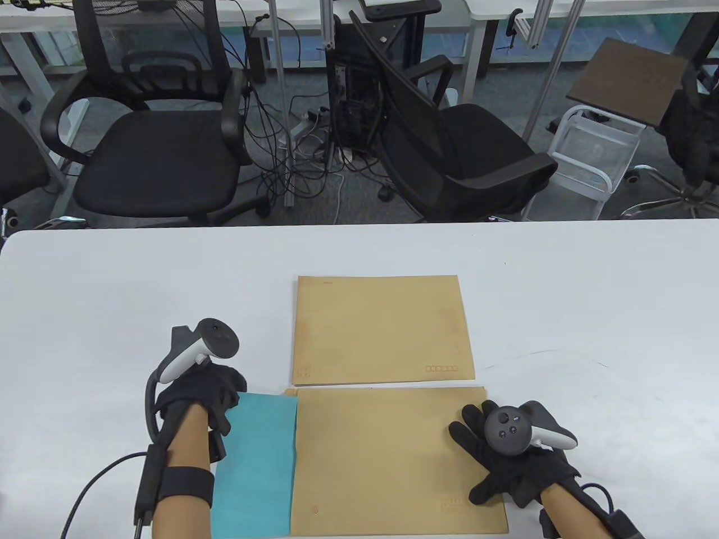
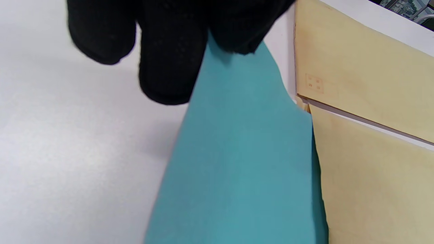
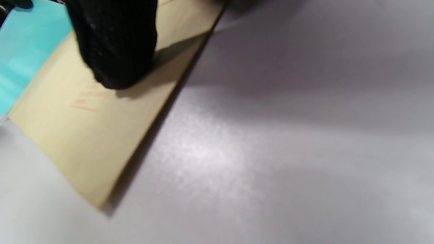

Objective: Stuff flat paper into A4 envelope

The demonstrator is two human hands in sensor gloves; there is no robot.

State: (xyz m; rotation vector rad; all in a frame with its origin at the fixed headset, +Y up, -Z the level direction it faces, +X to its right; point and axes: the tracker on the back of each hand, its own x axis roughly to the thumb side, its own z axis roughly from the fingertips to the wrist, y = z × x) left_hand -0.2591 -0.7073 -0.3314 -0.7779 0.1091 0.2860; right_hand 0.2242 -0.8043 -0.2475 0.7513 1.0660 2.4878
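Under the left hand (image 1: 199,393), at its grip, lies the far left corner of the teal paper (image 1: 258,460); the gloved fingers (image 2: 169,67) hold that corner, the sheet running from there toward the person and to the right, where its right edge disappears into the open left end of the near envelope (image 1: 387,449). About a third of the sheet shows outside the envelope; it is plain teal, unprinted, and bows slightly upward near the held corner in the left wrist view. Across from that grip, the right hand (image 1: 517,455) rests flat with fingers spread on the near envelope's right end, pressing it to the white table (image 1: 590,292) rather than clasping anything. This envelope is tan kraft, lying landscape, with faint red printed marks near the right hand's fingers and a small flap edge showing at its far left corner. Beyond both hands, just past the near envelope's far edge, a second tan envelope (image 1: 382,328) lies flat, bearing a row of small red boxes at its near right corner.
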